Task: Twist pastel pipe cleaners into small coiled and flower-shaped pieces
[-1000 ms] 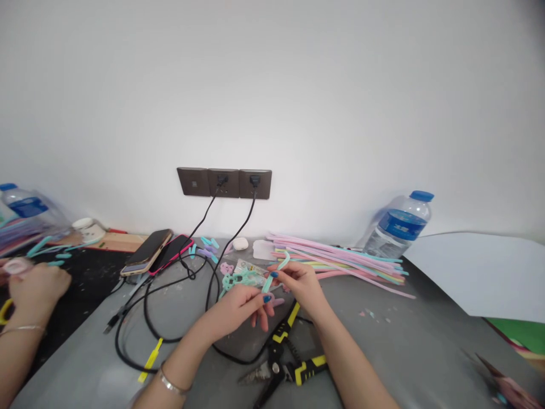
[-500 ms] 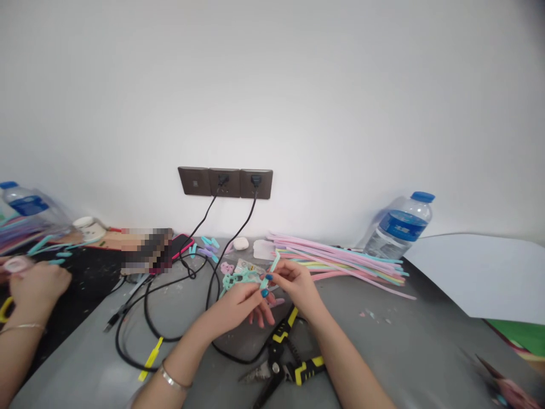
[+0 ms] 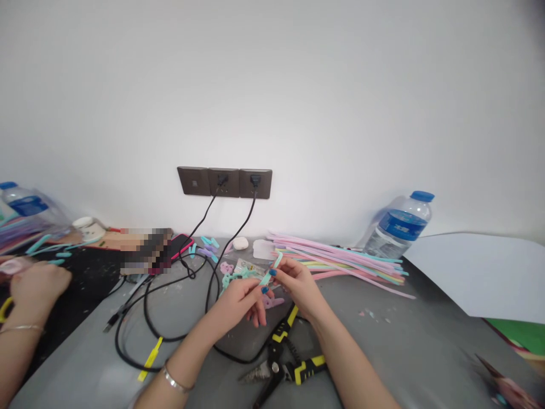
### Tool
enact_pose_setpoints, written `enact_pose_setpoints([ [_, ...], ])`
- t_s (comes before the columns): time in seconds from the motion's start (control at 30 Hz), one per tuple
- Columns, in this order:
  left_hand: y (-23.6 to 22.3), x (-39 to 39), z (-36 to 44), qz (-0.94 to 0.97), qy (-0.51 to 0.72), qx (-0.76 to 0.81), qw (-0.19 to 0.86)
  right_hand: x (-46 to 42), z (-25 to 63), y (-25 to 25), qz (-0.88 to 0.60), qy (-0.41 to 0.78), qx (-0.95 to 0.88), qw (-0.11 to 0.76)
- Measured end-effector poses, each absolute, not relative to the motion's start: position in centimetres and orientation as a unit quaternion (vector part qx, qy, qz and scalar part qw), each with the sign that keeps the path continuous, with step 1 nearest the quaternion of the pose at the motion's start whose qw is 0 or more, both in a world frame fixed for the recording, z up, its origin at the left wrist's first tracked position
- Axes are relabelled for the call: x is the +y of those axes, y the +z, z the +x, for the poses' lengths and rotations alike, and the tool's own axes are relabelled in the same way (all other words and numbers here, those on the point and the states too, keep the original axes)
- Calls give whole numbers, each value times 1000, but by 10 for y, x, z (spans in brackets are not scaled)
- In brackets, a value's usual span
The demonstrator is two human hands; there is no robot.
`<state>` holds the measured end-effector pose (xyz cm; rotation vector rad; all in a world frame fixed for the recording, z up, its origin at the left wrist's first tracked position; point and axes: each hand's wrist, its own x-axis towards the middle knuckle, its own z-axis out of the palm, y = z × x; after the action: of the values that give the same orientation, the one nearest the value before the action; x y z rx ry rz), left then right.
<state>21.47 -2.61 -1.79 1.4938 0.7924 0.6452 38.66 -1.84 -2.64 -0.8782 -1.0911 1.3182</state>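
Observation:
A short length of mint-green pipe cleaner (image 3: 266,279) slants between my two hands above the grey table. Its lower end is pinched by my left hand (image 3: 240,304), between thumb and finger, while the other fingers hang loosely curled. Higher up, my right hand (image 3: 300,286) pinches the same piece, and a bent tip sticks out above the fingers. Just behind my left hand lie twisted mint-green shapes (image 3: 229,279), partly hidden. A lilac piece (image 3: 273,303) rests on the table under the hands. Below them lie pliers (image 3: 276,366) with black and yellow handles, jaws towards the left.
A bundle of pastel pipe cleaners (image 3: 340,258) lies behind my right hand, near a water bottle (image 3: 402,224) and white paper (image 3: 481,275). Black cables (image 3: 147,309) loop at left beside a phone (image 3: 179,248). Another person's hand (image 3: 40,287) works at far left.
The pipe cleaner's free tip was curved over a second ago and now stands straighter and shows less. Both hands have shifted slightly, keeping their pinch on it.

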Motion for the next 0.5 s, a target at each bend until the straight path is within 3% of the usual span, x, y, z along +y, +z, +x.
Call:
enact_pose_setpoints([
  [0.5, -19, -25, 214, 658, 316, 374, 572, -19, 381, -26, -376, 530, -495, 577],
])
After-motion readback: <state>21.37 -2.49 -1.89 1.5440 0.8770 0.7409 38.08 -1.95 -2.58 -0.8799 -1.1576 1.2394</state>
